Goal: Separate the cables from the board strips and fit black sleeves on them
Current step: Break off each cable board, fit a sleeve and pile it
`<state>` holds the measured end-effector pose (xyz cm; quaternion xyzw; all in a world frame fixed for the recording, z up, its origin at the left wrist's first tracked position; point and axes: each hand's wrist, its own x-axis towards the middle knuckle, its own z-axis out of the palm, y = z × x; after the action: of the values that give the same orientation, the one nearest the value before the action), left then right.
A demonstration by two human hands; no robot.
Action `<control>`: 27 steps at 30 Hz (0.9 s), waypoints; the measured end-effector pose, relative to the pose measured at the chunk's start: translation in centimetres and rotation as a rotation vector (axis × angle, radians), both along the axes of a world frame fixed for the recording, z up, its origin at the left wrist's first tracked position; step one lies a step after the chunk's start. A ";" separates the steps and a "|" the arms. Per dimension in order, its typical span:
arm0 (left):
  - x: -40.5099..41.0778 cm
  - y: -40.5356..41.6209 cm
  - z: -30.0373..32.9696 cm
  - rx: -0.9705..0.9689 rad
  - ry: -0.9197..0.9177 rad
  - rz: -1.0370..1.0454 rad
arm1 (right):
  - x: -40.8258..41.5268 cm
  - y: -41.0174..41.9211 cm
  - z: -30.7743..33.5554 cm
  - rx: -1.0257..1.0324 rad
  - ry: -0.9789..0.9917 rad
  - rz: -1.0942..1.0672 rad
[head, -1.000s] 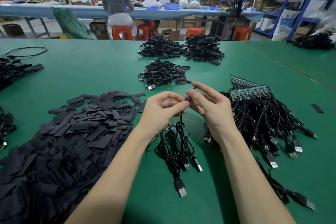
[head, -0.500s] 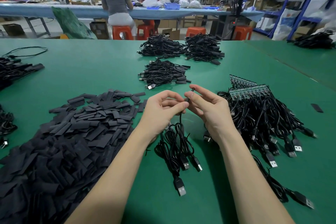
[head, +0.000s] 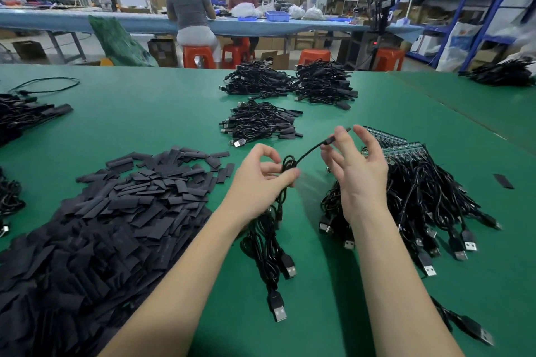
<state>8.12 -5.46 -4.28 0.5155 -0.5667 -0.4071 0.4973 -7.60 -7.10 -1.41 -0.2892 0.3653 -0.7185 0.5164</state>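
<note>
- The left hand (head: pixel 262 182) pinches a looped black cable (head: pixel 307 153) between thumb and fingers.
- The right hand (head: pixel 358 171) pinches that cable's far end, other fingers spread.
- Board strips (head: pixel 397 146) lie just beyond the right hand; black sleeves (head: pixel 121 211) are heaped left of the grip on the green table (head: pixel 145 113).

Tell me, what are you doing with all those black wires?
A person is working through USB cables on a green table. The left hand grips a small bunch of cables, and the right hand pinches the end of one cable stretched between the hands. The pile of black sleeves lies to the left, cables on board strips to the right, finished bundles further back.
</note>
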 end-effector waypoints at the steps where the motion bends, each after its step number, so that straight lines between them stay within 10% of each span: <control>1: 0.1 -0.4 0.2 -0.023 -0.020 0.021 | 0.2 -0.1 0.0 0.043 0.016 0.008; 11: 2.5 -12.6 4.3 -0.317 -0.679 0.264 | 6.1 1.3 -4.6 0.104 0.901 0.079; 16: 3.7 -17.9 4.2 -0.256 -0.987 0.204 | 6.6 0.7 -5.6 0.126 1.009 0.107; 27: 3.3 -15.3 1.1 -0.264 -0.805 0.317 | 5.3 0.4 -5.0 0.117 1.045 0.158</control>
<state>11.42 -20.79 -3.17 0.6454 -0.6762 -0.0174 0.3548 -2.29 -6.70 -6.46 -0.6062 0.5903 -0.4159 0.3333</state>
